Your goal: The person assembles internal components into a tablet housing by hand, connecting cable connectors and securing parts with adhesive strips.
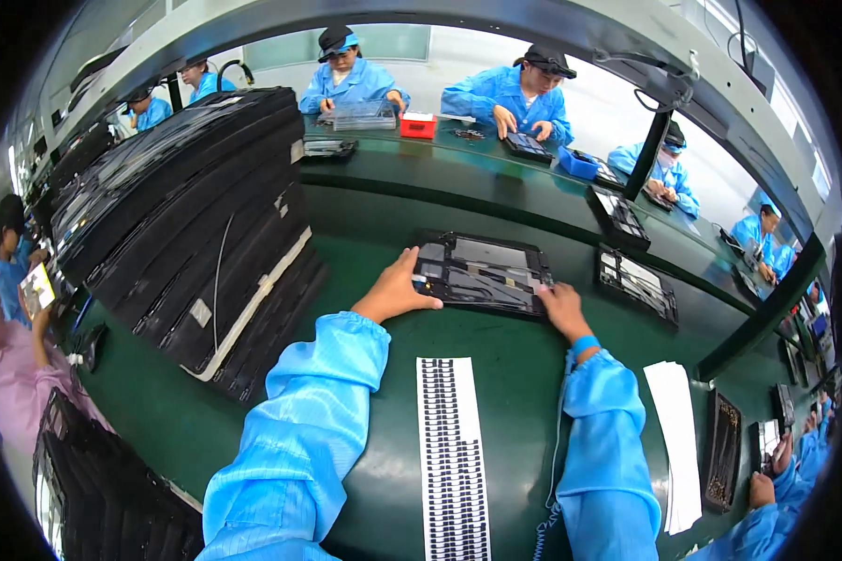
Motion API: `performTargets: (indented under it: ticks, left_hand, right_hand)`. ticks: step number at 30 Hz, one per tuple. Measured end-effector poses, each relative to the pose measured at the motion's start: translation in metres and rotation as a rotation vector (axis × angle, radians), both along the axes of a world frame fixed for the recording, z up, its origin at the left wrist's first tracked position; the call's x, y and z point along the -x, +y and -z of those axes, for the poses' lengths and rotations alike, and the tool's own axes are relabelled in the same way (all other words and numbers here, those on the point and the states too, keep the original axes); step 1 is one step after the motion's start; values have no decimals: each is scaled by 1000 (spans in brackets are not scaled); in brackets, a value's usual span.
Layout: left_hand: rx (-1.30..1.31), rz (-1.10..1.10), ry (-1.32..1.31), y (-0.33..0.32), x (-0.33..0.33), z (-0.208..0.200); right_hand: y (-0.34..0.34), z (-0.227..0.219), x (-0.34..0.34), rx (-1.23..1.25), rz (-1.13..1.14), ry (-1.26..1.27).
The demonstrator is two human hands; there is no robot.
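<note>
Tablet point(485, 271), flat, rectangular, 2 hands point(393, 290) point(565, 312) holding

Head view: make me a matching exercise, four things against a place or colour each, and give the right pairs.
Things
1. tablet-shaped device
2. long sheet
3. small box
4. tall stack

Places and colours
A. red
B. dark, left of both hands
C. between the left hand and the right hand
D. white, with rows of black marks

Pairs: 1-C, 2-D, 3-A, 4-B
</note>
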State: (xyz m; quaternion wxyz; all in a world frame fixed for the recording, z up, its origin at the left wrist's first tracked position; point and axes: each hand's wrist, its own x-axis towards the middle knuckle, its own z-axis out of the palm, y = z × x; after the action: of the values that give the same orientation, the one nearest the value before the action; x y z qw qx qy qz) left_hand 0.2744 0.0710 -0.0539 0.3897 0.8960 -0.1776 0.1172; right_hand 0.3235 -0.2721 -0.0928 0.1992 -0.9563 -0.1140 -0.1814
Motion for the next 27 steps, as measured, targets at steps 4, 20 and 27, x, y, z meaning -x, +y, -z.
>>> performTargets:
  ticks: [4,20,27]
  left_hand:
    - [255,-109,45,8,11,-11]
    - [-267,429,1,-14,200,-28]
    - [-421,628,16,-5,209,-30]
  right_hand:
    - [62,-31,13,-444,44,3]
    - [-60,-132,312,-975,-126,-66]
    - [-87,-64,371,-1231,254,195]
